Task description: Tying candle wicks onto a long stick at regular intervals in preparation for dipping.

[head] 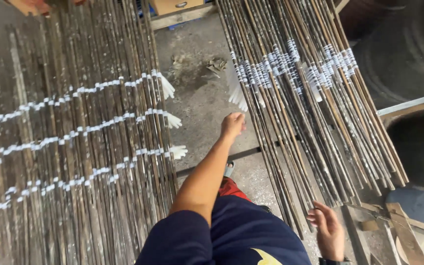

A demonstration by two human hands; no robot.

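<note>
While leaning over the concrete floor (pixel 197 93), stretching the left hand (pixel 232 125) forward to the near edge of the stick bundle (pixel 310 113), with fingers curling down onto the outermost stick or landing just beside it. Not managing to tell from this angle whether actually gripping or only touching, so leaving that one open.

Holding the right hand (pixel 326 225) low and close to the body, right at the loose bottom ends of that same bundle. Fingers half spread and relaxed, touching or nearly touching the tips, not clamping anything as far as showing.

Progress-wise, guessing roughly like this:

- Looking done or close to it: the tied mat (pixel 74 147) well off to the left of the left hand, sticks lying flat and parallel, several rows of white cord running across, little tassels hanging off the edge nearest the hand.
- Looking barely started: the bundle under both hands. Only one messy white band (pixel 290 64) sitting beyond the left hand, with loose cord tails (pixel 236 93) dangling just ahead of the fingertips.
- Looking left to do: everything between the two hands, sticks fanning out, crossing and lying uneven, no cord at all.

Also spotting a dark round tub (pixel 408 49) way off past the right hand.
</note>
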